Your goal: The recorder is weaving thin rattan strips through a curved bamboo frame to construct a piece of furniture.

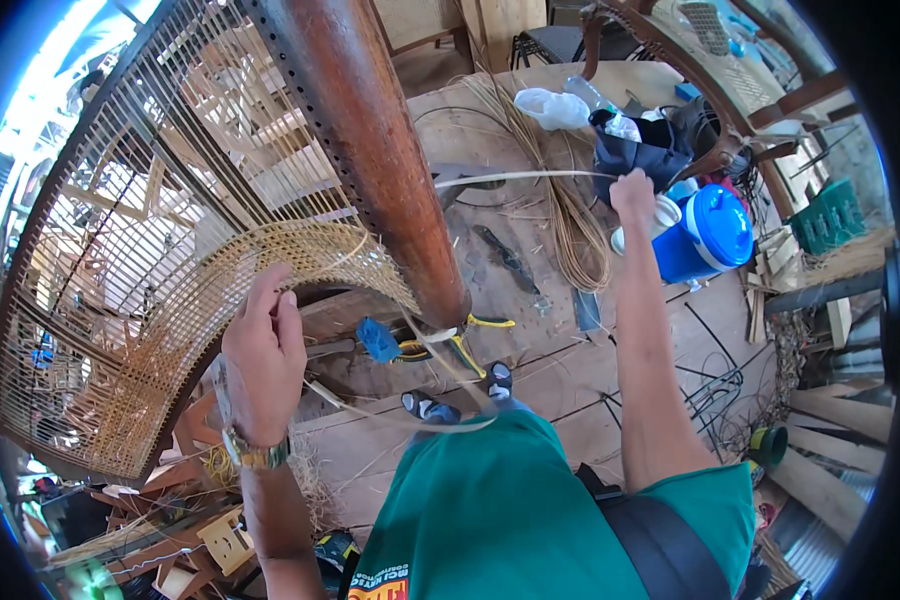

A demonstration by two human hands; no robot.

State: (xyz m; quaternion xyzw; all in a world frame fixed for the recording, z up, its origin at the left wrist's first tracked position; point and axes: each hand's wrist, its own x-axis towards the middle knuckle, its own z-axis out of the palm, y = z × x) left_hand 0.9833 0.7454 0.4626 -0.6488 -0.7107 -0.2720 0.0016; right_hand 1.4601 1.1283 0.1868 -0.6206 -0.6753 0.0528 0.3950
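A curved wooden frame with partly woven cane (270,245) fills the left side; bare strands run above a denser woven band. At the band's lower edge is my left hand (262,365), fingers stretched against the weave, thumb apart. My right hand (632,195), arm reaching forward, is closed on a pale cane strip (530,174). That strip runs leftward toward the thick brown wooden post (360,140) of the frame. Below the weave hangs a loose pale loop of cane (440,427), curving in front of my shirt. Whether it is the same strip I cannot tell.
Yellow-handled pliers (460,350) and a blue crumpled item (378,340) lie beneath the frame. Beyond are a bundle of cane strands (577,235), a dark bag (640,155) and a blue drink cooler (705,235). Bent black rods (715,385) lie on the floor to the right.
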